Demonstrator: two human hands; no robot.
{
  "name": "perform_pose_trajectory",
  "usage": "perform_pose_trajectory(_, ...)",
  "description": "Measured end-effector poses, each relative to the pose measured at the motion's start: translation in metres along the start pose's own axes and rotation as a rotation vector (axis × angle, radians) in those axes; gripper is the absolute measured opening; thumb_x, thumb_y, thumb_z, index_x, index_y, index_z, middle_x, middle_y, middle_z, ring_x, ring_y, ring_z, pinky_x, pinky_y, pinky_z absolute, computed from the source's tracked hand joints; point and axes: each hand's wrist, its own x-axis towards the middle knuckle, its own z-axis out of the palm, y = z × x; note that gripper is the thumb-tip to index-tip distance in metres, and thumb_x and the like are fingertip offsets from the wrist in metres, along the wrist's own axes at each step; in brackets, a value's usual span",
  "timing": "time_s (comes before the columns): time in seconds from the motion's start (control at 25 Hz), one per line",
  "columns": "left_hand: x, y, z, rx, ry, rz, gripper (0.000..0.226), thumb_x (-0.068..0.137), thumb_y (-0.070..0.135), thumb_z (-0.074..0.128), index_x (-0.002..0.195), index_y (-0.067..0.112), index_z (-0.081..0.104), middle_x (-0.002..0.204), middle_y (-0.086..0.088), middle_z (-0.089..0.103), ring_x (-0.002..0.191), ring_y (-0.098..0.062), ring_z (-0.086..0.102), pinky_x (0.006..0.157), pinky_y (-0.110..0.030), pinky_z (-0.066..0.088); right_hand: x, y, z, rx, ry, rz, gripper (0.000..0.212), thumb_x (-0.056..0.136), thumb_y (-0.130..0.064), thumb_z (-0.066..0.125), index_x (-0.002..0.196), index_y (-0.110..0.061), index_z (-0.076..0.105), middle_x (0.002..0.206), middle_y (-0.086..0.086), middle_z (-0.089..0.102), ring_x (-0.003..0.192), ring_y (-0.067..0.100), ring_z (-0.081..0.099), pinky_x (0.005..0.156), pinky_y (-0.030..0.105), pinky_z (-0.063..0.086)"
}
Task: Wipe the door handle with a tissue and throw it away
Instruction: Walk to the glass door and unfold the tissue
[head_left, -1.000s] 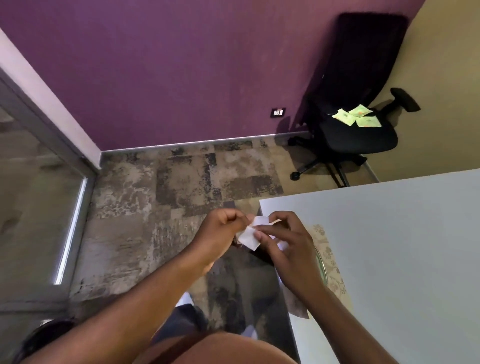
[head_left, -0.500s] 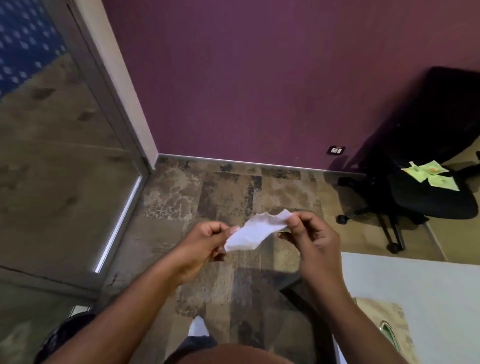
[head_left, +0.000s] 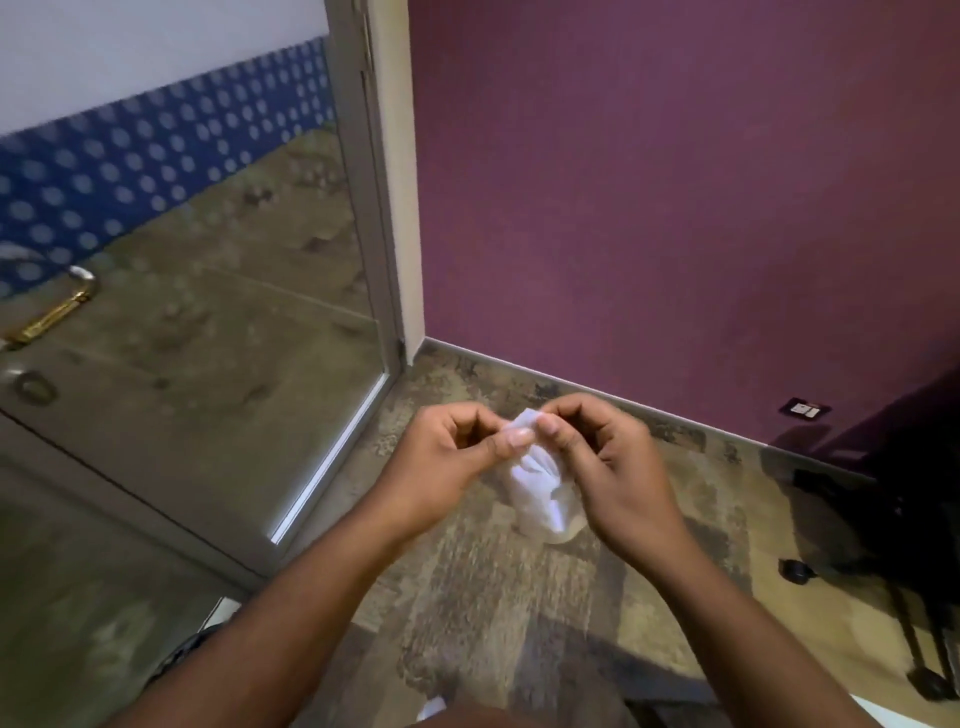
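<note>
A white tissue (head_left: 537, 480) hangs between my two hands above the carpet, pinched at its top edge. My left hand (head_left: 449, 460) grips that edge with thumb and forefinger, and my right hand (head_left: 605, 457) pinches it right beside. A gold and silver door handle (head_left: 54, 312) sticks out of the glass door (head_left: 208, 322) at the far left, well away from both hands. No bin is in view.
A purple wall (head_left: 675, 197) with a socket (head_left: 805, 409) stands ahead. A black office chair (head_left: 904, 499) fills the right edge. The grey door frame (head_left: 371, 208) meets the wall's corner. Patterned carpet (head_left: 493, 597) covers the floor.
The view has swung left and up, away from the white table, so the door and its handle came into sight. The tissue went from stretched flat to hanging down from both hands.
</note>
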Motion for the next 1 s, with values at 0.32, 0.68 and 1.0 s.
perform_pose_trajectory(0.32,0.029,0.030,-0.046,0.130,0.396,0.146,0.022,0.104,0.032,0.065,0.090,0.015,0.066,0.077,-0.001,0.060,0.072,-0.018,0.053,0.067,-0.038,0.044,0.098,0.010,0.031,-0.048,-0.417,0.004,0.017,0.084,-0.023,0.085,0.098,-0.026,0.074,0.086,-0.006,0.077,0.069,0.020,0.069,0.062,0.040,0.054)
perform_pose_trajectory(0.68,0.053,0.053,-0.099,0.451,0.949,0.234,0.024,0.106,0.039,0.061,0.091,0.021,0.063,0.073,-0.014,0.057,0.062,-0.032,0.049,0.057,-0.045,0.041,0.225,0.017,0.068,-0.275,-0.642,-0.155,0.012,0.095,-0.027,0.068,0.086,-0.021,0.072,0.078,-0.010,0.072,0.071,0.005,0.065,0.068,0.032,0.051)
perform_pose_trajectory(1.0,0.007,0.051,-0.140,0.176,1.372,0.286,0.016,0.099,0.038,0.069,0.083,0.035,0.070,0.082,0.002,0.066,0.078,-0.016,0.060,0.071,-0.033,0.048,0.264,0.002,0.147,0.328,-0.856,-0.134,0.018,0.092,0.001,0.065,0.090,-0.014,0.073,0.086,0.002,0.077,0.079,0.005,0.069,0.070,0.016,0.053)
